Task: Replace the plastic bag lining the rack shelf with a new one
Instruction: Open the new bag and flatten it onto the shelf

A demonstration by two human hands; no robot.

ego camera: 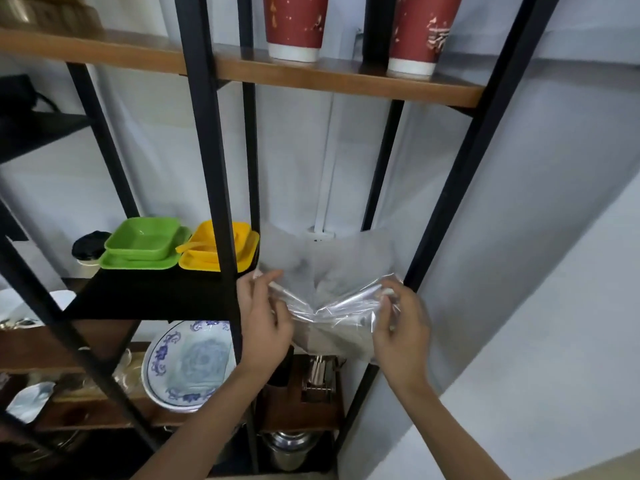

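Note:
A clear plastic bag (329,271) is stretched over the shelf bay at the right of the black metal rack (207,150). It runs from the back wall to the front, creased and bunched in the middle near me. My left hand (265,320) pinches its front left corner beside the middle post. My right hand (401,323) grips the front right corner close to the right post (460,188). The shelf under the film is hidden.
Green trays (145,245) and yellow trays (221,249) sit on the black shelf to the left. Two red paper cups (294,26) stand on the wooden shelf above. Blue-patterned plates (187,362), a wooden box (301,393) and steel pots (287,445) lie below.

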